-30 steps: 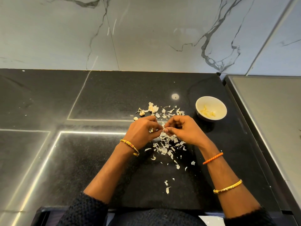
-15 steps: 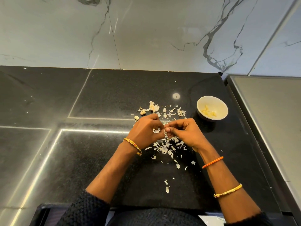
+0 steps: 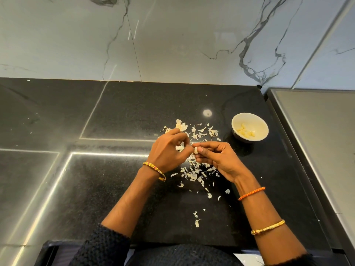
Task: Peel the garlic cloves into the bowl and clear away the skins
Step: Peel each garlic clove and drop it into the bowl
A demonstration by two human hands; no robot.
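Dark knitted sleeves (image 3: 103,246) are pushed up both forearms. The left wrist wears a gold bangle with red stones (image 3: 154,170); the right arm wears an orange braided thread (image 3: 251,193) and a gold bangle (image 3: 268,227).

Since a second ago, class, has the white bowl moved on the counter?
No. The bowl sits at the same spot near the black counter's right edge, beyond the right hand; only the camera view shifted slightly.

Bright glare streaks on glossy countertop (image 3: 119,112), wide-angle bowing.

L hand (image 3: 169,150) & R hand (image 3: 217,158) curled, prob. pinching.
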